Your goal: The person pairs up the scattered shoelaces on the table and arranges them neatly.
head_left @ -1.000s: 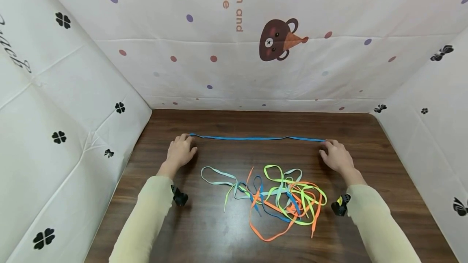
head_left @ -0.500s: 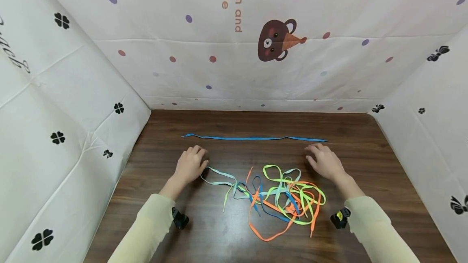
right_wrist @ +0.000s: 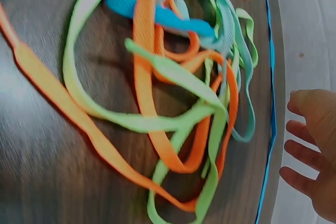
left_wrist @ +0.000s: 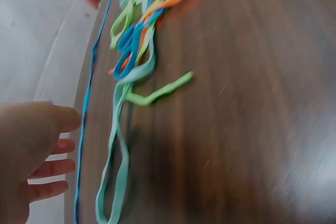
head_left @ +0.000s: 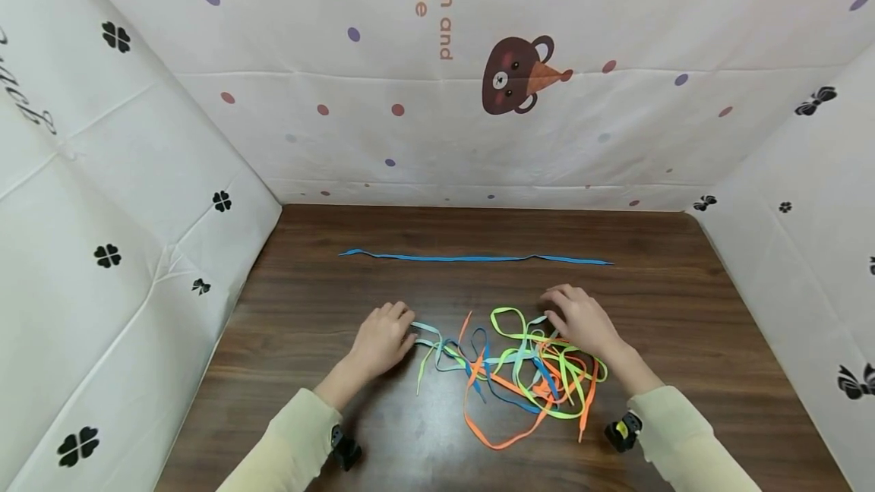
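Left hand and right hand, fingers spread, have neared flat, tangled, multicoloured laces.

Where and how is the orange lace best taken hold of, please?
I would pinch the orange lace's near end with the right hand, from the right, away from the tangle: this narrow end sticks out loose, with no strand crossing it.

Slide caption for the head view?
Left hand and right hand near a tangle of multicoloured flat laces; beyond, a flat blue lace lies nearly straight.
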Motion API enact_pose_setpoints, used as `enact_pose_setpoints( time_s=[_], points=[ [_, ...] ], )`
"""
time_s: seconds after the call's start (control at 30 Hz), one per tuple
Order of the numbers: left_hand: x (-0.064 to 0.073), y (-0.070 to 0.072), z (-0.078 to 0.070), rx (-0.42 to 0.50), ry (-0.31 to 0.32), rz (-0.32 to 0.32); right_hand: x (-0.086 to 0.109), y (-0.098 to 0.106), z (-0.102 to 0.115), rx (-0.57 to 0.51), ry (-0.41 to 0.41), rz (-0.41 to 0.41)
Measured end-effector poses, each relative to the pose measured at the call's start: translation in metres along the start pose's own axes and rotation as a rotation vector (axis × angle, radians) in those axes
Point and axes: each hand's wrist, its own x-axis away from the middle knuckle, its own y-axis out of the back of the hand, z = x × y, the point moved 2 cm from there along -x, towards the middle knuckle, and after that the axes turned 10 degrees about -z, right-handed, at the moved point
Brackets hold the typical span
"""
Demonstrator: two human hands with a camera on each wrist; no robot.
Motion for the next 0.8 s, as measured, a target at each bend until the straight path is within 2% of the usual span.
enact_pose_setpoints(
  time_s=[0.17, 0.33, 0.5, 0.67, 0.8],
  points=[
    [0.003, -0.009, -0.016, 0.017, -0.016, -0.049, 0.002, -0.007, 0.012, -0.018, 0.026, -0.006],
    [0.001, -0.019, -0.028, 0.047, 0.019, -0.079, 0.002, -0.018, 0.025, -0.018, 0.068, -0.005],
    [-0.004, -0.028, -0.038, 0.044, 0.060, -0.077, 0.000, -0.030, 0.038, -0.021, 0.080, 0.006],
    [-0.006, -0.039, -0.045, 0.015, 0.069, -0.038, -0.003, -0.041, 0.051, -0.019, 0.086, 0.039],
    [-0.008, -0.045, -0.048, -0.006, 0.069, -0.035, -0.007, -0.048, 0.062, -0.021, 0.121, 0.026]
  ],
)
